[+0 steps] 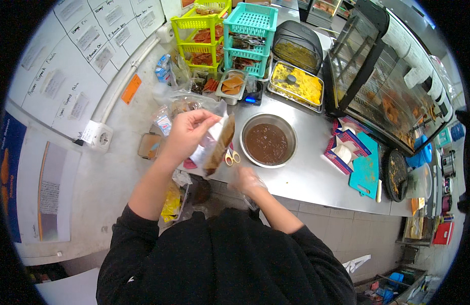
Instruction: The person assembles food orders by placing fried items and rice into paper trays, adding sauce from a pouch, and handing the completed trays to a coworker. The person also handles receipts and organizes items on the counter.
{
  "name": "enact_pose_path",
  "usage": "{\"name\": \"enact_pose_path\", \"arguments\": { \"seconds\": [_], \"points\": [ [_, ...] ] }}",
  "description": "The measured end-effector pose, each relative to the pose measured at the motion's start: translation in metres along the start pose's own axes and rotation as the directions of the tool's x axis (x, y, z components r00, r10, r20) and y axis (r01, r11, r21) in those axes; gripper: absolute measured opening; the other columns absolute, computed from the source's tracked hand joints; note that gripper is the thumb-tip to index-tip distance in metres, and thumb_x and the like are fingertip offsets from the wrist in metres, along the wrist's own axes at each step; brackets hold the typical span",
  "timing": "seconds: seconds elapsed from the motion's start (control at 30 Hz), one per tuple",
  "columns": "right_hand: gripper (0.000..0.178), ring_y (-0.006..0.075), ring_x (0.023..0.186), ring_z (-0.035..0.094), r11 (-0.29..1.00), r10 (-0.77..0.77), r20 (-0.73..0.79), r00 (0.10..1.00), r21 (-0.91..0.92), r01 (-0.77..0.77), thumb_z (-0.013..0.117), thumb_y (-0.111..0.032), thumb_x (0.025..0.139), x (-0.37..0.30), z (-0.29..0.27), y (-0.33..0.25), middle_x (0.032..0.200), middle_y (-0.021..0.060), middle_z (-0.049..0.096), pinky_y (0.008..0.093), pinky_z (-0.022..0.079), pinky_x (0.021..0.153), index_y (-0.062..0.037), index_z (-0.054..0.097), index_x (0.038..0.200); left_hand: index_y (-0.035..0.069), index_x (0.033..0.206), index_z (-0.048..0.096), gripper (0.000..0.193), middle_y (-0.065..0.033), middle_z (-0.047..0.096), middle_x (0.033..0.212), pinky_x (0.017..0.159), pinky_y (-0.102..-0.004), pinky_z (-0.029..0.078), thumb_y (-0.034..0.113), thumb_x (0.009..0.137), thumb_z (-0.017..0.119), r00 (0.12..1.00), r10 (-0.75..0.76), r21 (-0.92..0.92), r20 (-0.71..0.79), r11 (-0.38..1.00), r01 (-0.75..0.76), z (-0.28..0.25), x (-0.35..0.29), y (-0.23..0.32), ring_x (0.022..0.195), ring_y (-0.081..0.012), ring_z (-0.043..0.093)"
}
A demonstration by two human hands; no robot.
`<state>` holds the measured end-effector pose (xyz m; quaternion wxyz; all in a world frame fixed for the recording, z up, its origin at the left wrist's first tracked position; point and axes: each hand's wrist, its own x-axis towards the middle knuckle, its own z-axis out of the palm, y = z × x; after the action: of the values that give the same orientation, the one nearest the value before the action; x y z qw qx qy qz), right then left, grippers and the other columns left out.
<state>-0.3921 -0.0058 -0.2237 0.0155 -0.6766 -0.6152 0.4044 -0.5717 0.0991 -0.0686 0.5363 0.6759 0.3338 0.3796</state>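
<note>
Here, a smooth steel counter (pixel 306 175) carries a round metal bowl (pixel 291 133) of glossy brown sauce. Left of it, the left hand (pixel 186 133) pinches a clear, crinkly plastic bag (pixel 218 145) part-filled with brown sauce — held upright above the counter edge. The right hand (pixel 246 179), in a thin glove, hangs blurred near the edge — grip unclear. Small scissors (pixel 231 156) lie beside the bowl.

A steel desk (pixel 306 178) runs across the middle of the frame. On it sit a metal bowl of brown sauce (pixel 268 141) at centre, scissors (pixel 231 156) just left of it, a tray of yellow rice (pixel 297 84) above, and a teal cutting board (pixel 366 170) at right.
</note>
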Motion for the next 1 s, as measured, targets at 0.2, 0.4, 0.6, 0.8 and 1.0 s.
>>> {"name": "enact_pose_path", "arguments": {
  "seconds": [0.2,0.4,0.6,0.8,1.0],
  "points": [
    [0.083,0.0230,0.107,0.067,0.638,0.130,-0.645,0.753,0.636,0.435,0.081,0.003,0.077,-0.106,0.042,0.025,0.134,0.0219,0.056,0.0366,0.056,0.088,-0.0059,0.034,0.146,0.002,0.097,0.068,0.015,0.0013,0.067,0.085,0.051,-0.0191,0.054,0.017,0.099,0.065,0.975,-0.197,-0.456,0.106,0.862,0.224,0.086,-0.006,-0.019,0.072,-0.0028,0.064],
    [0.044,0.0192,0.111,0.059,0.662,0.349,-0.872,0.343,0.488,0.569,0.063,0.008,0.091,-0.116,0.061,0.101,0.120,0.0115,0.059,0.0336,0.052,0.094,-0.0014,0.047,0.131,0.003,0.101,0.064,0.014,-0.0052,0.069,0.092,0.056,-0.0269,0.061,0.017,0.098,0.066,0.947,-0.249,-0.615,0.202,0.720,0.321,0.174,-0.003,-0.028,0.078,-0.0150,0.072],
    [0.025,0.0169,0.093,0.065,0.714,0.356,-0.892,0.277,0.451,0.535,0.059,0.015,0.090,-0.136,0.040,0.169,0.103,0.0098,0.061,0.0305,0.059,0.079,0.0017,0.060,0.111,0.002,0.097,0.062,0.017,-0.0058,0.065,0.094,0.062,-0.0341,0.064,0.019,0.099,0.064,0.911,-0.354,-0.688,0.209,0.609,0.395,0.234,0.011,-0.045,0.082,-0.0204,0.072],
    [0.008,0.0165,0.072,0.068,0.845,0.259,-0.913,0.316,0.373,0.384,0.065,0.009,0.090,-0.145,-0.008,0.196,0.080,0.0081,0.065,0.0294,0.057,0.066,0.0021,0.066,0.092,0.003,0.100,0.061,0.016,-0.0061,0.064,0.094,0.064,-0.0365,0.064,0.019,0.100,0.062,0.855,-0.479,-0.692,0.198,0.550,0.468,0.244,0.024,-0.084,0.086,-0.0248,0.074],
    [0.005,0.0150,0.068,0.068,0.931,0.115,-0.898,0.424,0.246,0.268,0.065,0.006,0.090,-0.143,-0.051,0.206,0.073,0.0083,0.067,0.0283,0.054,0.064,0.0016,0.066,0.089,0.001,0.104,0.061,0.015,-0.0100,0.069,0.097,0.064,-0.0360,0.064,0.015,0.099,0.062,0.772,-0.579,-0.598,0.262,0.530,0.601,0.224,0.042,-0.111,0.091,-0.0267,0.075]
  ]
}}
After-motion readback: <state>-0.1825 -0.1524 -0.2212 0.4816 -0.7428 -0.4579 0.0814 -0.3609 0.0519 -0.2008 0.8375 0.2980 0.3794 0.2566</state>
